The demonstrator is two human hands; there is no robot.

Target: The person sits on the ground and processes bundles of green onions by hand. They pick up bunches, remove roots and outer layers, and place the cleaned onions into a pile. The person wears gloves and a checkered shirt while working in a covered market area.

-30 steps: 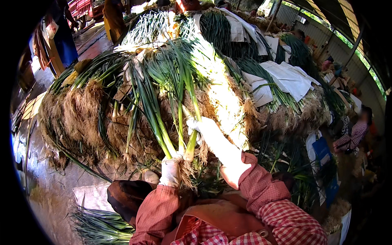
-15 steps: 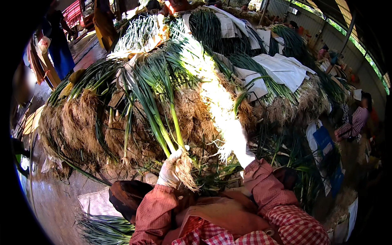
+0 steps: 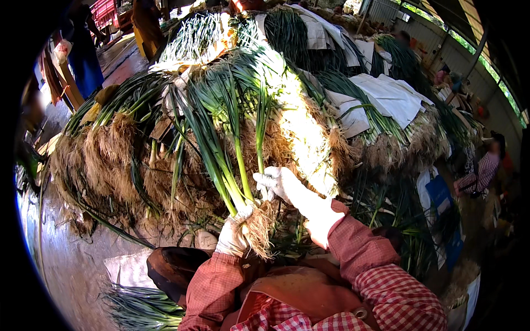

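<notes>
My left hand (image 3: 233,236), in a white glove, is closed around the lower ends of a few green onions (image 3: 223,177). Their pale stalks lean up and away, and a brown tuft of roots (image 3: 258,230) hangs beside the fingers. My right hand (image 3: 279,185), gloved too and partly in glaring sunlight, pinches a single upright green onion (image 3: 261,132) low on its stalk, just right of that bunch. Beyond both hands lies a big heap of green onions (image 3: 116,146), roots toward me and dark leaves away.
White sheets (image 3: 386,96) cover parts of the heaps at the back right. Loose leaves (image 3: 411,234) lie low on the right. Trimmed-looking greens (image 3: 144,306) rest by a pale sheet (image 3: 128,268) at my left. A seated person (image 3: 486,168) is at the right; others stand at the far left.
My right hand has come left from the sunlit roots of the heap toward my left hand, now with a green onion in its fingers. The left hand keeps its bunch, nearly still.
</notes>
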